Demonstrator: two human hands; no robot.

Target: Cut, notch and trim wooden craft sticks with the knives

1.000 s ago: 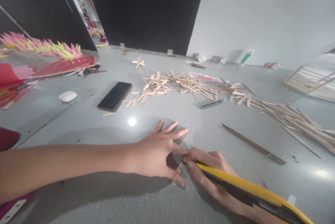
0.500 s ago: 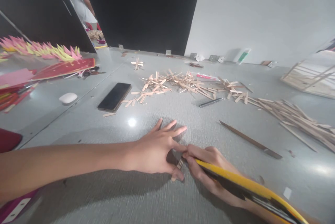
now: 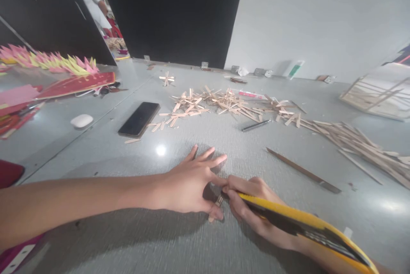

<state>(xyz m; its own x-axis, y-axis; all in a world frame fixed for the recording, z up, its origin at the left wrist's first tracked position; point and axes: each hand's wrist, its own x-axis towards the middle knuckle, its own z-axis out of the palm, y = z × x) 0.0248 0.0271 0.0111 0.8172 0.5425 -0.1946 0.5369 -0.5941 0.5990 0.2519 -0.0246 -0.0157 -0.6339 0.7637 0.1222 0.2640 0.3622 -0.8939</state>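
Thumb and index finger of my left hand (image 3: 188, 180) pin a short wooden stick (image 3: 219, 200) against the grey table, while its other fingers lie spread on the surface. One end of that stick pokes out under the thumb; dark marks show along its middle. Closed around a yellow and black utility knife (image 3: 288, 218), my right hand (image 3: 253, 205) rests against the tip of the left index finger. The knife's front end is at the stick, and its blade is hidden by the fingers. The knife's back end reaches toward the lower right.
Cut stick pieces (image 3: 221, 103) are heaped ahead, with long wooden strips (image 3: 358, 143) to the right. A phone (image 3: 139, 119), a white case (image 3: 82, 121), a pen (image 3: 256, 125) and a brown pointed strip (image 3: 303, 170) lie around. Behind a dark panel (image 3: 173, 13), a person in white (image 3: 91, 0) stands.
Both hands keep nearly the same place on the stick and knife. The whole view has shifted slightly, and the person at the back has moved a little.
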